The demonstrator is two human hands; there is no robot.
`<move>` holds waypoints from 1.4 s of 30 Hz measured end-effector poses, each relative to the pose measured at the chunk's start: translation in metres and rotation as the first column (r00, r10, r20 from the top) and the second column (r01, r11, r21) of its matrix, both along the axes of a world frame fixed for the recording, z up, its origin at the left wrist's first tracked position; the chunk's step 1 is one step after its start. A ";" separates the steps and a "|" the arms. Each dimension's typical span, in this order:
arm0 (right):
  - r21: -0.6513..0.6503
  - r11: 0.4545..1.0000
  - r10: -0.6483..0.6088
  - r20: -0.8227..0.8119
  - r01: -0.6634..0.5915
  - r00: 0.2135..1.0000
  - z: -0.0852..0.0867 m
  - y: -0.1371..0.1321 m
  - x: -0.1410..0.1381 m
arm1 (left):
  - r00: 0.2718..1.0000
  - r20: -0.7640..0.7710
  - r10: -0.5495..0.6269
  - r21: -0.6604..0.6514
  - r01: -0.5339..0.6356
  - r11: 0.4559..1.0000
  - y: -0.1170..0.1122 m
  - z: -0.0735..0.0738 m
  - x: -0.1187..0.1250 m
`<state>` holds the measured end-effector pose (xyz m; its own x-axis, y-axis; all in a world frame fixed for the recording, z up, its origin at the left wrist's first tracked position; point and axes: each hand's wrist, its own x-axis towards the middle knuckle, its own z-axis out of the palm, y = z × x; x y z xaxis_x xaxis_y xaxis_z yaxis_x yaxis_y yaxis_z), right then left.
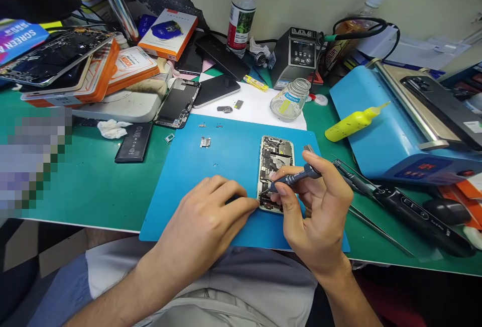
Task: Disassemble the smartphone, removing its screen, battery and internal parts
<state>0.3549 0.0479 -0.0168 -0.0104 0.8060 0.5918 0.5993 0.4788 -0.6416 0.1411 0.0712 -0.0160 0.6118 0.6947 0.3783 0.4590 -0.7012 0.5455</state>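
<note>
Pinching a blue precision screwdriver (297, 176) between thumb and forefinger, our right hand (320, 211) sets its tip on the lower end of the opened phone (276, 158). Our left hand (209, 219) lies loosely curled beside it, fingertips pressed to the frame's near corner. The phone lies right of center on the blue mat (211, 166), long axis running away from us, camera end far. Bare mat opens leftward; tweezers (376, 229) crowd the right; the mat's front edge sits near our wrists. A box (18, 35) far left reads "SCREEN"; the label on the glass jar (289, 98) is unreadable.
</note>
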 end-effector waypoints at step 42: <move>0.167 0.970 0.138 0.217 -0.176 0.966 0.002 0.002 0.006 | 0.999 -0.021 0.042 -0.046 -0.043 0.998 -0.005 0.009 -0.002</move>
<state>0.3608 0.0502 -0.0151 -0.2626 0.6625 0.7015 0.6152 0.6751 -0.4072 0.1387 0.0660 -0.0066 0.5885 0.7368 0.3327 0.4989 -0.6548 0.5677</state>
